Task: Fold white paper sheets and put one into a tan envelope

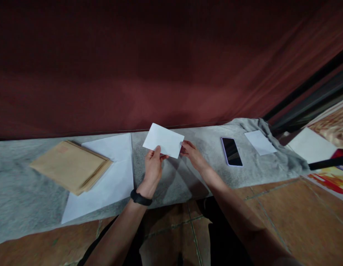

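Observation:
A small white sheet of paper (166,139) is held up, slightly tilted, over the middle of the grey cloth. My left hand (153,166) pinches its lower edge, thumb on top and fingers underneath. At the sheet's right corner, the fingers of my right hand (192,153) are closed on the edge, their tips partly hidden. To the left, a stack of brown envelopes (70,166) lies on large white paper (113,181).
The grey cloth (19,199) covers a long, narrow surface against a dark red curtain (160,99). A phone (232,152) with a purple edge lies to the right, and beyond it another white sheet (260,142). Tiled floor (293,210) shows below the front edge.

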Demonstrator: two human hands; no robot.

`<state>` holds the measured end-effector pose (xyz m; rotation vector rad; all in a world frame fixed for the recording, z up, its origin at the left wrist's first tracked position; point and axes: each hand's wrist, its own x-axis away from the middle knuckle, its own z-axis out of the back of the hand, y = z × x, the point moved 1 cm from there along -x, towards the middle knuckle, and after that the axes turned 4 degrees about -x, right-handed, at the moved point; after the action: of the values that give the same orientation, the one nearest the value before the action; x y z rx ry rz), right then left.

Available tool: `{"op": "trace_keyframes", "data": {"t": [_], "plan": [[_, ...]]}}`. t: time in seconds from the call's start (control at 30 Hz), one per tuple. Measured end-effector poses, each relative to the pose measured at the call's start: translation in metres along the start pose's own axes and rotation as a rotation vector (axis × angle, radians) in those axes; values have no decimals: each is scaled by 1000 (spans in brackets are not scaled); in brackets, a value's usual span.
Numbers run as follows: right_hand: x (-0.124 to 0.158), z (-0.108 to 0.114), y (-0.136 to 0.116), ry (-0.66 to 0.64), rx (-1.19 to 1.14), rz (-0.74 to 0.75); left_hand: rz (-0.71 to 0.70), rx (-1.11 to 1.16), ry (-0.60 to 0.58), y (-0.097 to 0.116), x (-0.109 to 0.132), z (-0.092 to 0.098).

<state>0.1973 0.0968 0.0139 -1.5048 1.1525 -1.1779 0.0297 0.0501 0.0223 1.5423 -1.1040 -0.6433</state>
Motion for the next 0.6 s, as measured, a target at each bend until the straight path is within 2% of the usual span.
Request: {"op": "trace_keyframes", "data": {"t": [0.1, 0.17, 0.3, 0.37, 0.43, 0.53, 0.6], "plan": [[2, -6, 6, 3, 27, -38, 204, 115, 1, -13, 6, 2], [1, -5, 10, 11, 79, -28, 271, 109, -9, -19, 8, 9], [-5, 4, 18, -26, 302, 10, 214, 3, 13, -16, -1, 35], [-7, 8, 21, -20, 437, 39, 153, -169, 14, -13, -8, 48], [-8, 8, 22, 2, 569, 70, 73, -423, -43, -12, -11, 57], [-5, 4, 22, 41, 786, 79, -95, -870, -105, -9, -9, 61], [-1, 0, 20, 69, 940, 87, -137, -1116, -124, -6, -5, 59]]}}
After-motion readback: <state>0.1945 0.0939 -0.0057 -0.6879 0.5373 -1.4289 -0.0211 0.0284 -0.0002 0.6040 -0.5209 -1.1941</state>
